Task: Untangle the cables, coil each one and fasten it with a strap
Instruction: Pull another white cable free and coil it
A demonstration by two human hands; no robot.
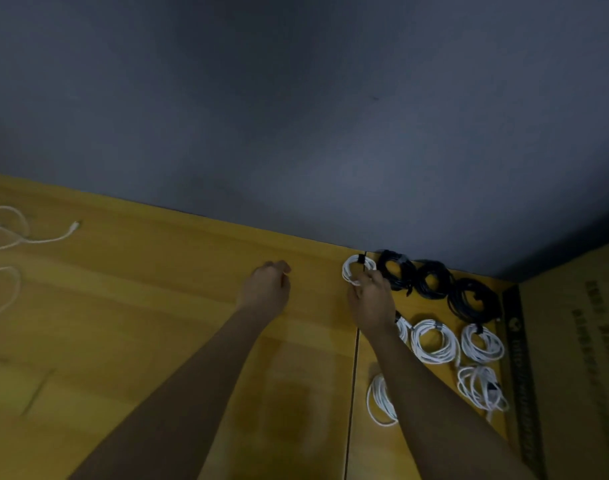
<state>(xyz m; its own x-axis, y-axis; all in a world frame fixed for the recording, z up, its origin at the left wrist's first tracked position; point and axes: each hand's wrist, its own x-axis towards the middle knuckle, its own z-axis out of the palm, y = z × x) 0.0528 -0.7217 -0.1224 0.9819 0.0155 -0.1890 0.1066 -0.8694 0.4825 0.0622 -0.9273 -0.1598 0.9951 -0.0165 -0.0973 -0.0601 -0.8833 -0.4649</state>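
My right hand (370,299) grips a small white coiled cable (352,268) with a black strap on it, at the far edge of the wooden table (157,306). Over the middle of the table, my left hand (266,287) is curled into a loose fist with nothing seen in it. Beside the white coil lie three black coiled cables (434,280) in a row. In front of them lie several white strapped coils (434,341). Loose white cables (15,233) sprawl at the far left.
A grey wall (296,116) rises behind the table. A cardboard box (580,358) with dark print stands at the right edge, close to the coils. A seam (353,375) runs between two tabletops.
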